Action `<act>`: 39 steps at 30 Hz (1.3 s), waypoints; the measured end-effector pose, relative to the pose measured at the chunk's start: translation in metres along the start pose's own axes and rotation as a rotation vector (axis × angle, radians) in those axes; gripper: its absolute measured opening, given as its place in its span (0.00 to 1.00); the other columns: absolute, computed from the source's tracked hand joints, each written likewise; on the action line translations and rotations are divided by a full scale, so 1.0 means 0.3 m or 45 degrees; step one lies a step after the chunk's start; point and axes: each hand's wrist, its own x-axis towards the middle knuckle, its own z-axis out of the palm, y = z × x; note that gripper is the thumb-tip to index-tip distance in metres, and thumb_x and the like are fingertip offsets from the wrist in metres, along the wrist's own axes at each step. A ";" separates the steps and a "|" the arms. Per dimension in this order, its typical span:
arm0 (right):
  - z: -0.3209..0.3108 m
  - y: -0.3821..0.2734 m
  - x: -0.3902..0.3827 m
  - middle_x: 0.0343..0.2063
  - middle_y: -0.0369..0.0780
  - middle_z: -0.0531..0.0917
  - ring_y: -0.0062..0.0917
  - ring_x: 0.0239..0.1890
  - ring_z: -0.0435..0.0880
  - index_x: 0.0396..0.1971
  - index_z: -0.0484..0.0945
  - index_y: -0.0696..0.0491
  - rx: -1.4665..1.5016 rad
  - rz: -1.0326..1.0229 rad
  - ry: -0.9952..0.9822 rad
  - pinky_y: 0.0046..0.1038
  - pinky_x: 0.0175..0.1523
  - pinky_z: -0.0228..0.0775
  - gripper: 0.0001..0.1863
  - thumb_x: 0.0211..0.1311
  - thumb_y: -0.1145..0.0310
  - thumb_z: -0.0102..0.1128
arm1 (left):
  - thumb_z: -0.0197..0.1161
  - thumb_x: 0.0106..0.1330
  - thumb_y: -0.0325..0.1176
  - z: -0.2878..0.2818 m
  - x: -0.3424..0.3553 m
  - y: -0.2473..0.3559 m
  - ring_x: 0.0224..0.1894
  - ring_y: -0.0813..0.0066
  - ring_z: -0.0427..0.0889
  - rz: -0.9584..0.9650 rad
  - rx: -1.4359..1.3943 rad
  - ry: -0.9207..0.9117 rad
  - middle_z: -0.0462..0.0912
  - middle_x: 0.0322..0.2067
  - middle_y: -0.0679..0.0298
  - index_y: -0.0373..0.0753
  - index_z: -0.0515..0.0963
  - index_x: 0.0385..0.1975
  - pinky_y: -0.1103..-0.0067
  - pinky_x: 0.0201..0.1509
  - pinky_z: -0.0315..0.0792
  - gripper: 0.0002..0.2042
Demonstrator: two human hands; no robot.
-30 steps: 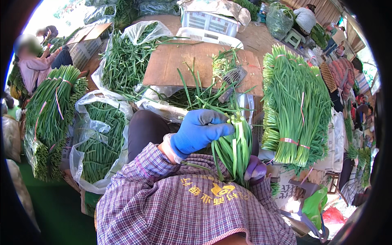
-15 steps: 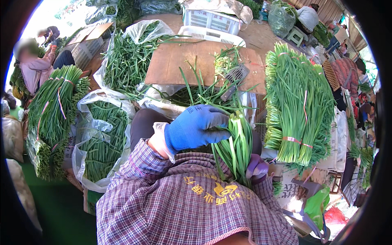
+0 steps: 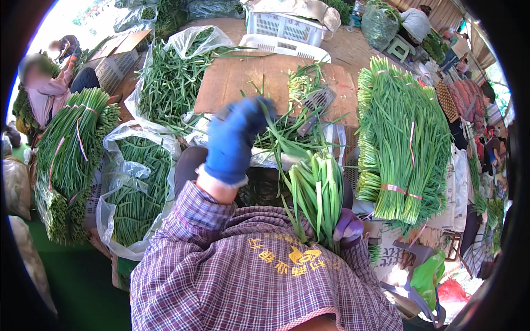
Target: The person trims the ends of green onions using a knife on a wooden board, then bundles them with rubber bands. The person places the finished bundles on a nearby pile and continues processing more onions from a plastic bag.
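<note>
My left hand (image 3: 234, 140), in a blue glove, is raised in front of the wooden board (image 3: 243, 71), blurred by motion; long leaves show beside its fingers, but I cannot tell whether it grips them. My right hand (image 3: 345, 226), in a purple glove, is closed on the lower part of a bunch of green leafy stalks (image 3: 314, 190) over my lap. A flat slotted metal blade with a handle (image 3: 317, 102) lies on the board beside a small pile of cut stalk ends (image 3: 301, 83). Loose leaves hang over the board's near edge.
Banded bundles are stacked at right (image 3: 403, 154) and left (image 3: 74, 140). Two plastic bags of leaves (image 3: 171, 83) (image 3: 138, 196) stand left of centre. A white crate (image 3: 284, 27) is behind the board. A co-worker (image 3: 47, 96) sits at far left; others work at upper and far right.
My left hand has lifted away from the top of the bunch, moving up and left toward the board. The bunch stays in my right hand, its top now uncovered.
</note>
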 end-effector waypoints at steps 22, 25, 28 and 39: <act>-0.050 0.044 -0.010 0.28 0.52 0.82 0.42 0.34 0.79 0.18 0.82 0.62 0.003 -0.052 -0.085 0.38 0.45 0.67 0.14 0.43 0.64 0.59 | 0.69 0.57 0.33 0.069 -0.088 -0.139 0.29 0.90 0.68 -0.364 0.377 -0.489 0.73 0.25 0.76 0.39 0.74 0.28 0.88 0.33 0.65 0.09; 0.009 0.000 0.003 0.29 0.52 0.82 0.42 0.34 0.79 0.18 0.82 0.62 -0.014 0.045 0.072 0.38 0.45 0.68 0.14 0.42 0.64 0.60 | 0.65 0.60 0.30 0.059 -0.102 -0.163 0.36 0.87 0.74 -0.390 0.332 -0.424 0.79 0.34 0.70 0.37 0.76 0.35 0.85 0.41 0.70 0.08; 0.026 -0.014 0.008 0.30 0.52 0.82 0.43 0.34 0.80 0.17 0.82 0.61 -0.042 0.077 0.107 0.38 0.46 0.68 0.13 0.42 0.64 0.60 | 0.64 0.61 0.32 0.085 -0.123 -0.171 0.40 0.84 0.74 -0.067 0.435 -0.408 0.78 0.41 0.68 0.36 0.76 0.38 0.83 0.45 0.71 0.09; -0.005 -0.001 -0.002 0.27 0.51 0.83 0.42 0.34 0.80 0.18 0.83 0.61 -0.154 0.037 0.010 0.37 0.47 0.69 0.12 0.41 0.65 0.60 | 0.59 0.63 0.31 0.062 -0.119 -0.122 0.52 0.64 0.75 0.216 0.678 -0.811 0.73 0.53 0.50 0.30 0.77 0.42 0.73 0.56 0.68 0.12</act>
